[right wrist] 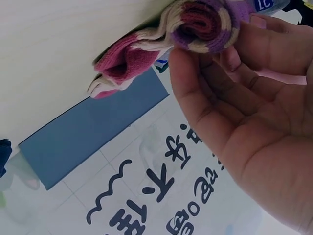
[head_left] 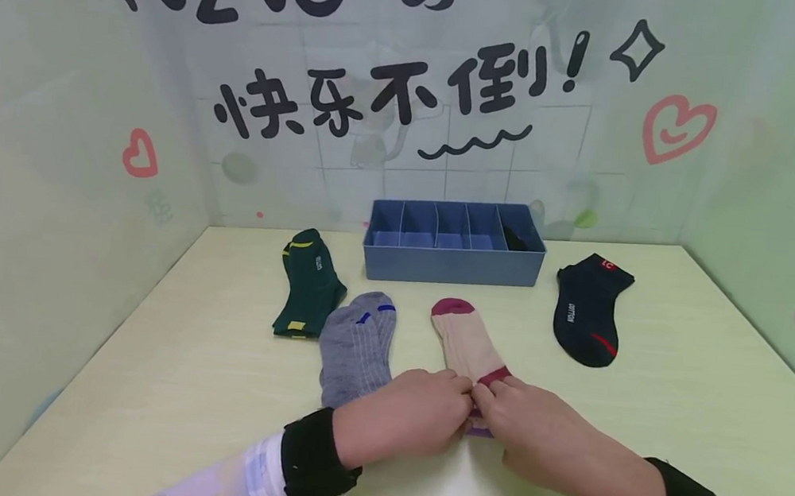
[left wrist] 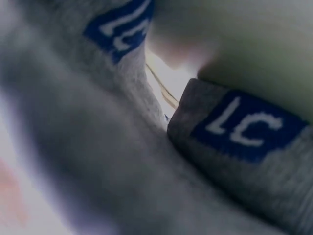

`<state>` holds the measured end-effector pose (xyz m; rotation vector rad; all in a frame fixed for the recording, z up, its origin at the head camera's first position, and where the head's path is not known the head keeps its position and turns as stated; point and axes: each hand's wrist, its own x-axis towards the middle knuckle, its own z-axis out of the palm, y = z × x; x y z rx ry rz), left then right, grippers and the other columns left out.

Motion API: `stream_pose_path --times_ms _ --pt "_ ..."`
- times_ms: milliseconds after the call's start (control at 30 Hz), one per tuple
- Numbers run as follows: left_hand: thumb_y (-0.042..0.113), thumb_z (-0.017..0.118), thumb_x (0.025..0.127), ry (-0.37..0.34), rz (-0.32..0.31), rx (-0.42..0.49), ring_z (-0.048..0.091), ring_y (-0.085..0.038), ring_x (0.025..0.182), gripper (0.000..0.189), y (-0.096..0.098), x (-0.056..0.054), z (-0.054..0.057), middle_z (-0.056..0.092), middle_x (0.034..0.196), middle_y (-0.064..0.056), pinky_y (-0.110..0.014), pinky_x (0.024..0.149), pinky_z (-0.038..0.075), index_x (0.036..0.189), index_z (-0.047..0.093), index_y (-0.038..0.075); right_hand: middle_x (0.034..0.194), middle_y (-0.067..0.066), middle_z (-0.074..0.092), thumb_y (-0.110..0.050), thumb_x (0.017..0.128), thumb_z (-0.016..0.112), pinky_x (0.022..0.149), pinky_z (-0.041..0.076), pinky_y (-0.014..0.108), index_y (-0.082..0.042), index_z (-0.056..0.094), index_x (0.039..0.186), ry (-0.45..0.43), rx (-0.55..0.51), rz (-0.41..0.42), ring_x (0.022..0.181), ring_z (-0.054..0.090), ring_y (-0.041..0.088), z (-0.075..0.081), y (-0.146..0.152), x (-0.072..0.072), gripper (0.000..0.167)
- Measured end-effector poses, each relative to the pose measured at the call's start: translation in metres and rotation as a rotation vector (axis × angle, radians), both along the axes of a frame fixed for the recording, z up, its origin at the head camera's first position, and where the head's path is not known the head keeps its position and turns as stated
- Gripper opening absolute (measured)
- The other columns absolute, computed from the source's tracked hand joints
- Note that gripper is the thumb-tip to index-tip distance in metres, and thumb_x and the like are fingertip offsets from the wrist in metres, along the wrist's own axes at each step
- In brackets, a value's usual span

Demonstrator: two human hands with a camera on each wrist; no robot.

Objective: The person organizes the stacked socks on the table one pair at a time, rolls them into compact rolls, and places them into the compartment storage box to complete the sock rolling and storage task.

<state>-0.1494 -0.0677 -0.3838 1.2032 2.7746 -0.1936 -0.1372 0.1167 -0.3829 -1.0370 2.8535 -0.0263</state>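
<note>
A pair of cream socks [head_left: 468, 339] with dark pink toes and heels lies in the middle of the table, its cuff end partly rolled up. Both hands meet at that end: my left hand [head_left: 421, 410] grips it from the left, my right hand [head_left: 545, 434] from the right. In the right wrist view, fingers and thumb of my right hand [right wrist: 259, 112] hold the purple, cream and pink roll [right wrist: 198, 29]. Grey socks [head_left: 357, 348] lie beside and partly under my left forearm; their blue "LC" cuffs [left wrist: 249, 127] fill the left wrist view, which hides my left fingers.
A blue divided box [head_left: 453, 268] stands at the back, a dark item [head_left: 513, 239] in its rightmost compartment. Dark green socks [head_left: 310, 287] lie at the left, touching or nearly touching the grey ones. Black socks [head_left: 589, 310] with red marks lie at the right. Printed walls enclose the table.
</note>
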Motion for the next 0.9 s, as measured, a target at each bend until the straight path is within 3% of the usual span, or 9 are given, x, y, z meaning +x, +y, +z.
stream_pose_path --times_ms 200,367,600,733,900 --pt "0.034 0.062 0.107 -0.05 0.021 0.014 0.054 -0.006 0.08 0.023 0.0 -0.001 0.004 0.066 0.099 0.006 -0.017 0.07 0.05 0.118 0.076 0.018 0.106 0.005 0.071 -0.002 0.074 0.091 0.093 0.062 0.039 -0.009 0.063 0.113 -0.064 -0.011 0.004 0.095 0.064 0.018 0.001 0.002 -0.004 0.048" --pt "0.03 0.063 0.107 -0.113 0.082 0.083 0.054 -0.008 0.076 0.019 0.001 -0.003 0.005 0.062 0.089 0.005 -0.018 0.071 0.048 0.114 0.073 0.014 0.097 0.004 0.069 0.004 0.072 0.089 0.085 0.061 0.036 -0.008 0.063 0.108 -0.058 -0.045 0.052 0.084 0.061 0.015 0.0 0.005 -0.012 0.045" --pt "0.029 0.066 0.107 -0.158 0.135 0.162 0.056 -0.008 0.076 0.019 0.001 -0.005 0.004 0.064 0.09 0.005 -0.019 0.075 0.051 0.119 0.065 0.014 0.077 -0.004 0.063 0.001 0.087 0.082 0.068 0.052 0.027 -0.012 0.064 0.097 -0.099 -0.162 0.019 0.068 0.054 0.01 -0.001 0.01 -0.021 0.024" --pt "0.032 0.072 0.103 -0.123 0.119 0.159 0.057 -0.007 0.077 0.022 0.001 -0.005 0.002 0.068 0.094 0.005 -0.018 0.076 0.053 0.118 0.069 0.016 0.076 -0.005 0.063 -0.003 0.09 0.082 0.066 0.051 0.025 -0.013 0.066 0.095 -0.096 -0.188 0.023 0.066 0.053 0.008 -0.003 0.012 -0.023 0.019" --pt "0.037 0.071 0.103 -0.001 0.077 0.096 0.056 -0.01 0.09 0.031 -0.001 -0.003 0.0 0.068 0.111 0.0 -0.019 0.077 0.053 0.126 0.073 0.016 0.087 -0.002 0.072 -0.005 0.089 0.084 0.074 0.061 0.03 -0.013 0.074 0.099 -0.023 -0.183 0.051 0.071 0.062 0.009 -0.003 0.01 -0.021 0.016"
